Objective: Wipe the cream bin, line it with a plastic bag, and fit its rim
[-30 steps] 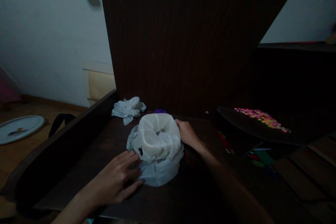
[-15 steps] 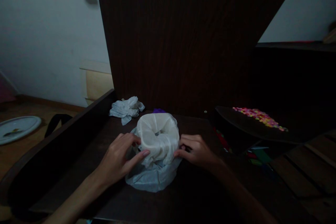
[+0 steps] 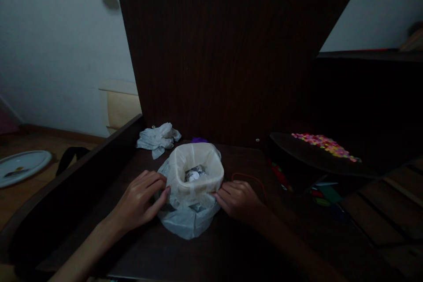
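A small square container (image 3: 175,158) stands on the dark wooden surface, its rim covered by a thin white plastic bag (image 3: 190,224). The bag folds over the rim and bunches loosely around the outside. Crumpled silvery and white scraps (image 3: 195,173) lie at the container's bottom. At the left side, my left hand (image 3: 143,196) pinches the bag between thumb and curled fingers. My right hand (image 3: 239,200) has its fingers closed on the bag near the right front corner, just under the rim.
Behind the container lie a crumpled white plastic bag (image 3: 159,137) and a purple item (image 3: 199,140). A thin red cord (image 3: 251,177) curves on the right. Colourful small pieces (image 3: 325,145) cover part of a dark ledge. A raised side board (image 3: 82,176) borders the left.
The bag's folds over the front rim have been drawn outward and down, so the opening is wider and the scraps inside show. Both hands have shifted slightly left.
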`<state>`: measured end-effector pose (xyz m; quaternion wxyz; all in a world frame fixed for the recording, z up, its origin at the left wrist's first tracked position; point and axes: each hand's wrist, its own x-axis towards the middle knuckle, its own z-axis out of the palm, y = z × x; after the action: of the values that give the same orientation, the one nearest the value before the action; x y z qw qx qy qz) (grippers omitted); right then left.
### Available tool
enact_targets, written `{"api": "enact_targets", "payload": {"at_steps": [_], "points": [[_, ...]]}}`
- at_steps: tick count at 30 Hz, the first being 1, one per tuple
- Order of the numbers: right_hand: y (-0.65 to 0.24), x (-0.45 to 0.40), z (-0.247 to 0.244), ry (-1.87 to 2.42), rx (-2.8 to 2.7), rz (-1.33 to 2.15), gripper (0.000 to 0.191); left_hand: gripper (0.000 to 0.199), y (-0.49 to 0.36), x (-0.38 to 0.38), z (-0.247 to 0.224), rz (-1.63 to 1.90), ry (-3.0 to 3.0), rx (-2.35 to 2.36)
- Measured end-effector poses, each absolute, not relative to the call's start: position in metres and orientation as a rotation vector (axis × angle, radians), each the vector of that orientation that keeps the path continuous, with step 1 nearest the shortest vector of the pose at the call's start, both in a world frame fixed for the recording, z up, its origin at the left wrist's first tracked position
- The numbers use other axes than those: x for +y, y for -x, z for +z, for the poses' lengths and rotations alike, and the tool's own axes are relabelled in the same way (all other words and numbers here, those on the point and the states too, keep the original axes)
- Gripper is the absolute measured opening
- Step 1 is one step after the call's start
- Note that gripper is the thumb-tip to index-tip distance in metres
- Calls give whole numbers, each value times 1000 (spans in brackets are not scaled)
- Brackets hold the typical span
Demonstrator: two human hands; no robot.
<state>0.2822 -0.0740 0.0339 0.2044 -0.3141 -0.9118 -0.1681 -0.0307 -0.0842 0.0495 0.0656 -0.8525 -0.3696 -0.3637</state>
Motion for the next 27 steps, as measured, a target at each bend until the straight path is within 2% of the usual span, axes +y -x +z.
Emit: {"api": "enact_targets", "payload": {"at_steps": [3,7,9,13,16,19,27], "points": [[-290,-74,39,992,-2586,-437,26,17,39,-79,52,-1099,2587,-1147],[-303,-76,64,1225,-2642,-290,12,18,52,-74,63,-1228,2770,-1285],[-308,-77,80,1272,-2660,-110,17,30,56,-70,69,-1422,2814,-1459],[-305,-79,96,1170,-2536,165,39,48,46,-53,72,-1918,2622,-1887],[-290,-83,87,1094,-2436,-32,44,59,30,-35,66,-2069,2677,-1909],[-274,-86,71,1015,-2404,-296,40,69,19,-18,57,-2141,2845,-1810],[-262,-87,54,962,-2330,-468,30,49,12,2,45,-2054,2834,-1880]]}}
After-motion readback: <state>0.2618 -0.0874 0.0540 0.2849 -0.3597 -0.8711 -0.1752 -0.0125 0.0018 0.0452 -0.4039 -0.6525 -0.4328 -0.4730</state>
